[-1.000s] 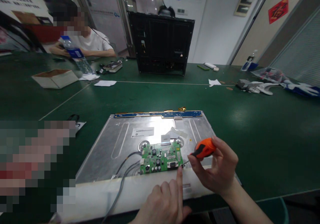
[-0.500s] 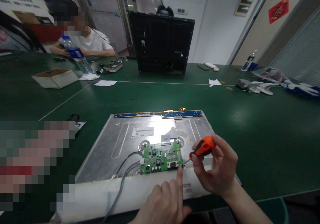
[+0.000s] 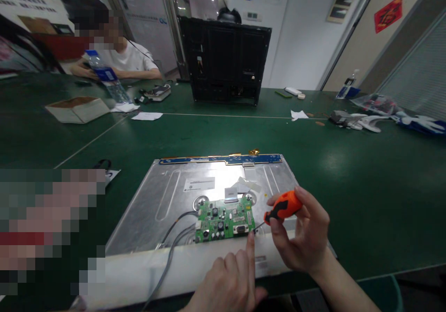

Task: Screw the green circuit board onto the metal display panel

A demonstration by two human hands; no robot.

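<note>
A silver monitor back panel point(image 3: 167, 205) lies flat on the green table, with a small green circuit board point(image 3: 225, 220) screwed on near its front edge. My right hand point(image 3: 303, 240) is closed around an orange-handled screwdriver point(image 3: 282, 206), whose tip meets the board's right front corner. My left hand point(image 3: 230, 282) rests on the panel's white front edge, its index finger stretched out and touching the spot beside the screwdriver tip, the other fingers curled. Grey cables point(image 3: 174, 237) run from the board's left side toward me.
A black monitor housing point(image 3: 225, 61) stands upright at the far middle. A person in a white shirt point(image 3: 128, 59) sits at the far left behind a water bottle point(image 3: 106, 77) and an open cardboard box point(image 3: 77, 108). Plastic parts and bags point(image 3: 379, 114) lie at the far right.
The screwdriver handle has shifted slightly left and turned in my right fingers. My left hand and the panel have stayed put.
</note>
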